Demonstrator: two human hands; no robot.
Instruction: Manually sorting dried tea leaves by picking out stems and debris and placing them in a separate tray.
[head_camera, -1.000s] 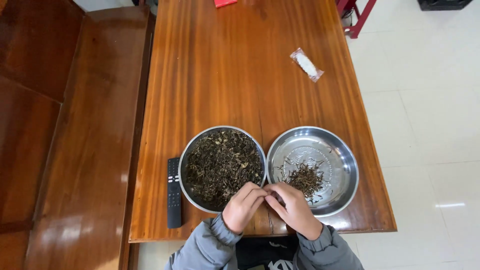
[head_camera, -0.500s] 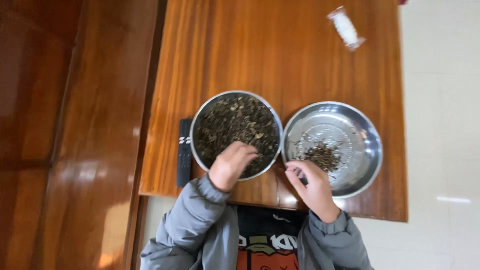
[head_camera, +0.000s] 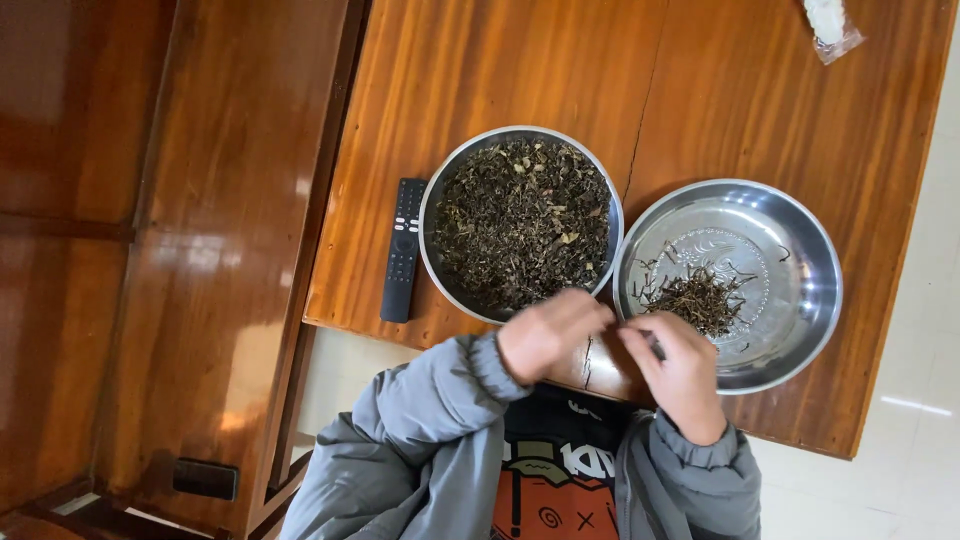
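Head view: two steel bowls stand side by side on the wooden table (head_camera: 520, 70), their rims nearly touching. The left bowl (head_camera: 432, 200) is full of dried leaves (head_camera: 520, 220); the right bowl (head_camera: 800, 250) holds one small heap of dark stems (head_camera: 700, 298). The left hand (head_camera: 548, 335) and the right hand (head_camera: 680, 370) meet at the near edge, between the bowls — fingers curled and pinched together, but I cannot tell what they hold. One black remote (head_camera: 402, 250) lies just left of the full bowl. One clear packet (head_camera: 830, 25) lies far away.
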